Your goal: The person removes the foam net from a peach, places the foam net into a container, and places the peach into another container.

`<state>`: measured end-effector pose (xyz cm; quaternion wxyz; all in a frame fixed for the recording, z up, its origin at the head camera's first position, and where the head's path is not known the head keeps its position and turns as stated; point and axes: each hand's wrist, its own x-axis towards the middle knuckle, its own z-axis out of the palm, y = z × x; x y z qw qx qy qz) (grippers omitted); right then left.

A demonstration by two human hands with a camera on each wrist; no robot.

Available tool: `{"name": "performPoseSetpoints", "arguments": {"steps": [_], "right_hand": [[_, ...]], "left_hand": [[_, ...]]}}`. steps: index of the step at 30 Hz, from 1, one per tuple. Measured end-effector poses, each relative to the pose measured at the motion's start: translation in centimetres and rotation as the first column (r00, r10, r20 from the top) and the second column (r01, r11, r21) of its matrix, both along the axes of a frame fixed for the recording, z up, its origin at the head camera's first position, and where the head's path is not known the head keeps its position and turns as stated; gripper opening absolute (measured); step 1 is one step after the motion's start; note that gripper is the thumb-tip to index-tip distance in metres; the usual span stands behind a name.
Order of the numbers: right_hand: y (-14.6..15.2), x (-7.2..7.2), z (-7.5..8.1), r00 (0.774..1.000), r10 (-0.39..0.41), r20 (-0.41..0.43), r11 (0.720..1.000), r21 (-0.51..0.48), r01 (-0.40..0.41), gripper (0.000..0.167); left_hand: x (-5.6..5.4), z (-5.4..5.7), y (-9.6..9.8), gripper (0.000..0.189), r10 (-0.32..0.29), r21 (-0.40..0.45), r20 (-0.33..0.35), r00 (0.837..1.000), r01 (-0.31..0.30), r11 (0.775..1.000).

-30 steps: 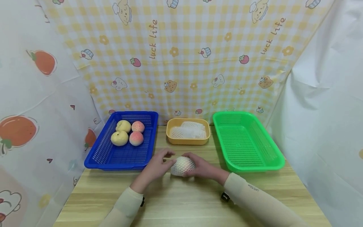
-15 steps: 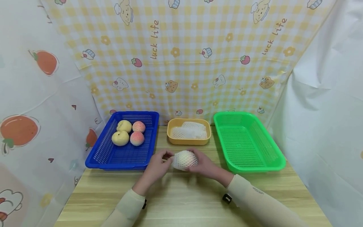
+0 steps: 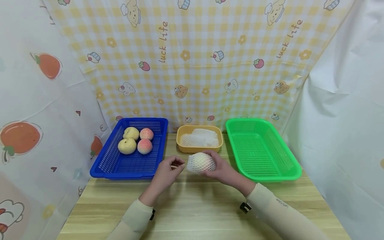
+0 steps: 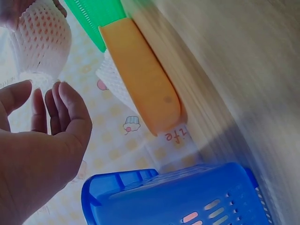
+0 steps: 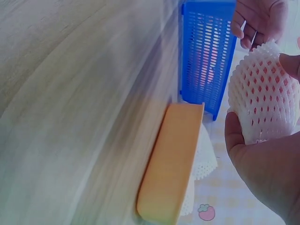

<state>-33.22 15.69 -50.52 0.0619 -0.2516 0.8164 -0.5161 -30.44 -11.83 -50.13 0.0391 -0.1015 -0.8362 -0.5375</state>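
Note:
A peach in a white foam net sleeve (image 3: 200, 162) is held up above the table in my right hand (image 3: 221, 169), whose fingers and thumb grip its right side. Pink skin shows through the mesh in the right wrist view, where the netted peach (image 5: 263, 96) has its loose sleeve end toward the other hand. My left hand (image 3: 166, 174) is just left of that end, fingers loosely bent and thumb apart from them. A small gap separates its fingertips from the net in the head view. The left wrist view shows the left hand (image 4: 51, 140) holding nothing.
At the left stands a blue basket (image 3: 127, 174) with several yellow and pink peaches (image 3: 144, 146). A yellow-orange tray (image 3: 199, 150) with white foam nets (image 3: 200, 138) is at the back middle. To the right is a green basket (image 3: 264, 178). A patterned cloth hangs behind.
My right hand has lifted the netted peach and moved it right and away from me. My left hand was at the sleeve's end and is now apart from it.

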Motion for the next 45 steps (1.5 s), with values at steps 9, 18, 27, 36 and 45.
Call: {"name": "performPoseSetpoints", "arguments": {"steps": [9, 18, 27, 36, 45], "right_hand": [[0.2, 0.1, 0.4, 0.998, 0.043, -0.047, 0.998, 0.056, -0.041, 0.077], [0.1, 0.4, 0.9, 0.996, 0.075, -0.05, 0.995, 0.072, -0.072, 0.078], [0.0, 0.5, 1.0, 0.993, 0.089, -0.075, 0.995, 0.056, -0.085, 0.078], [-0.3, 0.8, 1.2, 0.994, 0.084, -0.076, 0.995, 0.058, -0.08, 0.078], [-0.6, 1.3, 1.5, 0.995, 0.076, -0.065, 0.996, 0.041, -0.074, 0.077]], "left_hand": [[-0.5, 0.3, 0.2, 0.017, -0.143, 0.006, -0.175, 0.974, 0.146, 0.989], [-0.6, 0.4, 0.2, 0.034, -0.283, 0.074, -0.172, 0.944, 0.298, 0.952], [-0.5, 0.9, 0.2, 0.051, -0.333, 0.008, -0.21, 0.919, 0.342, 0.94], [-0.5, 1.0, 0.5, 0.062, -0.393, -0.015, -0.203, 0.897, 0.398, 0.917], [-0.7, 0.9, 0.9, 0.068, -0.393, 0.047, -0.079, 0.916, 0.397, 0.917]]}}
